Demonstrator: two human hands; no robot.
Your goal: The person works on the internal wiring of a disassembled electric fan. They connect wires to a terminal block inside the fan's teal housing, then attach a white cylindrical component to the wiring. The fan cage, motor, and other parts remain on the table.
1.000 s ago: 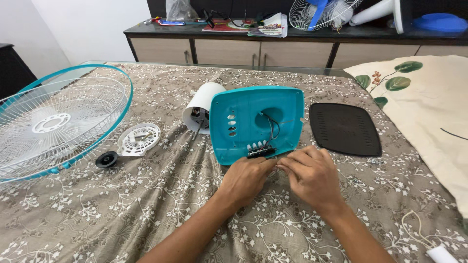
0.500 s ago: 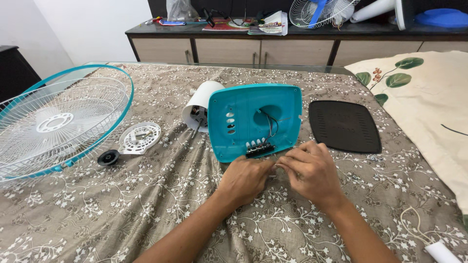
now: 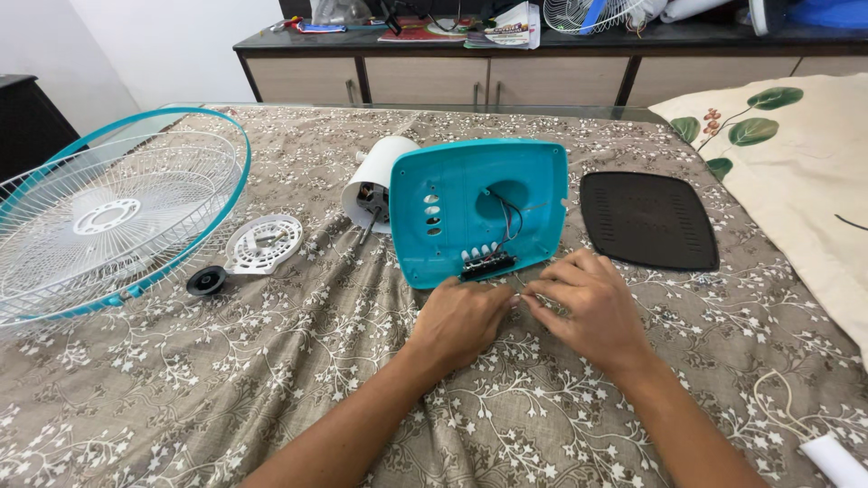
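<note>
Fingers (image 3: 542,287) of both hands pressed together, just below teal fan base (image 3: 479,208).

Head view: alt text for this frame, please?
Two bare hands, left hand and right hand, meet at the near edge of an upturned teal plastic fan base on a floral cloth-covered table; a teal-rimmed wire fan guard lies left.

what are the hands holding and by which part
Cannot tell: left hand and right hand meet fingertips at the near edge of the teal fan base; anything pinched is hidden.
</note>
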